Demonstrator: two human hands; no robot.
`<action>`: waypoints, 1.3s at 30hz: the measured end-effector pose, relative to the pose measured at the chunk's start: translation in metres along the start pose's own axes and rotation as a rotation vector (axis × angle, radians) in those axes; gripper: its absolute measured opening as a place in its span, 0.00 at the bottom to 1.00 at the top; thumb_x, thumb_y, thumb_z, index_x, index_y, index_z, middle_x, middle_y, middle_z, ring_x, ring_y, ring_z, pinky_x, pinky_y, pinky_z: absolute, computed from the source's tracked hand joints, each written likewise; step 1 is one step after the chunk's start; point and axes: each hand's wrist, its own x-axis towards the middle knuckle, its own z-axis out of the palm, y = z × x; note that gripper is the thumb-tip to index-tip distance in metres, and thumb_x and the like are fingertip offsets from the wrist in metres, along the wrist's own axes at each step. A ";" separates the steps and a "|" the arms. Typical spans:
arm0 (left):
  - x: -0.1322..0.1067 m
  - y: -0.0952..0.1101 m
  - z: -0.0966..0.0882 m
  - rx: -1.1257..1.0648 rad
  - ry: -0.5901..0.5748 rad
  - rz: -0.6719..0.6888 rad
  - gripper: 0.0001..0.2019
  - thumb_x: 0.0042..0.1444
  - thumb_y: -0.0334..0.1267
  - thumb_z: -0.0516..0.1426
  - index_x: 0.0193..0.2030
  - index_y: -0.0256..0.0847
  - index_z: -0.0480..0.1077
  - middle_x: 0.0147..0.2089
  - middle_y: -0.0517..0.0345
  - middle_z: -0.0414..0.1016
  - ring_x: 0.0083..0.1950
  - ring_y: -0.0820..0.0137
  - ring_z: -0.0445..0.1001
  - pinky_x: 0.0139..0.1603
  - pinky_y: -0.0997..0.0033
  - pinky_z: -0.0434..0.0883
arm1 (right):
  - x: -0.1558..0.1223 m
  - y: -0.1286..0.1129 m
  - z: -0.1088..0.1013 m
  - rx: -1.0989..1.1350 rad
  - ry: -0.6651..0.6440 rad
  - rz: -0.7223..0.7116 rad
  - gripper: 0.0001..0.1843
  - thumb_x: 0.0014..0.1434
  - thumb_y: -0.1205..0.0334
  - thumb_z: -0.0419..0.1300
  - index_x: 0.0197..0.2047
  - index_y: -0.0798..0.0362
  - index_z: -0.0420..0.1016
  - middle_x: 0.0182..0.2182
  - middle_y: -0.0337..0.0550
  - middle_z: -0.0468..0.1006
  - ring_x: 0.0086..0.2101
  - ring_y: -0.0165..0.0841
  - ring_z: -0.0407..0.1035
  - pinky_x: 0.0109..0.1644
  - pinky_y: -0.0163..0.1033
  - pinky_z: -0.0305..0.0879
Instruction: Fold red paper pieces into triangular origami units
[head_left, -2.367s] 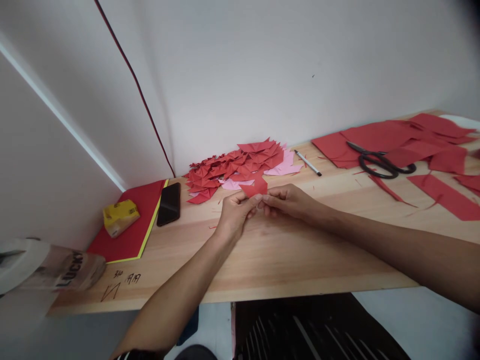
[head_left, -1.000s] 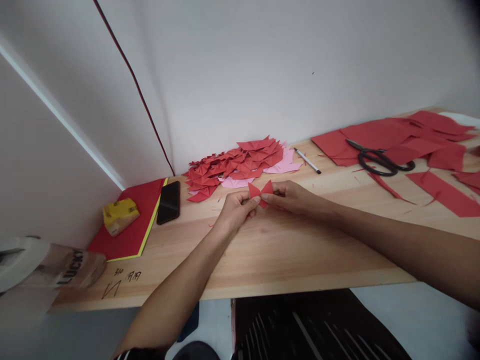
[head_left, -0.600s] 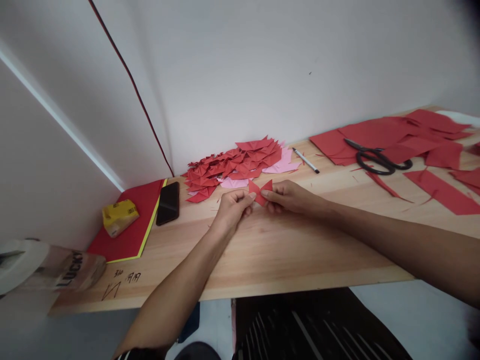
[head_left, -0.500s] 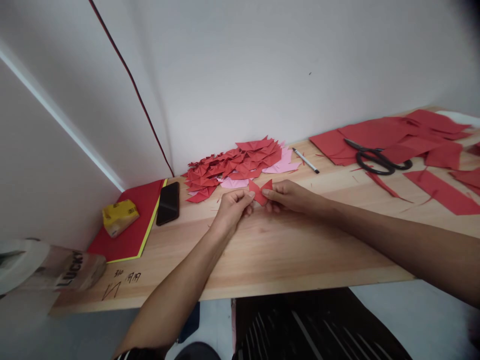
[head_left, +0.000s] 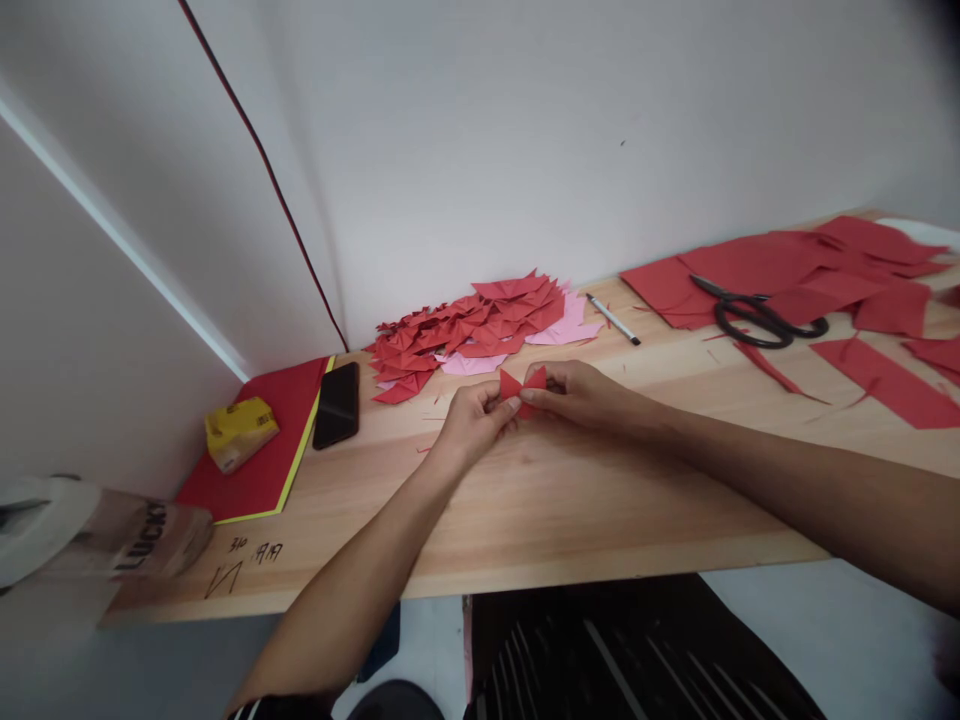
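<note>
- In hand: one folded red piece, held above the desk between the hands; its two pointed tips stand at eleven and one o'clock.
- The left hand pinches it from the nine o'clock side and the right hand from three o'clock, thumbs close together over its lower part.
- State of this piece: judging by its twin points, it looks well advanced; the fingers hide its lower part, so I cannot tell whether every crease is in.
- Done, as it appears: a heap of folded red pieces at eleven o'clock from the hands, against the wall, with some pink pieces at its one o'clock end. Overlap prevents a count.
- Left, by the look of it: flat red sheets at two o'clock and a loose red strip at three, both without the pointed folds of the heap.
- Scissors lie between two and three o'clock, touched by neither hand; a pen lies nearer, between one and two.
</note>
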 end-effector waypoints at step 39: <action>0.001 0.008 -0.005 -0.354 -0.077 -0.243 0.09 0.53 0.39 0.59 0.32 0.34 0.67 0.23 0.56 0.75 0.18 0.76 0.71 0.19 0.81 0.61 | 0.005 0.006 -0.010 -0.589 0.189 -0.472 0.09 0.65 0.58 0.54 0.39 0.49 0.74 0.39 0.46 0.79 0.43 0.39 0.69 0.50 0.46 0.57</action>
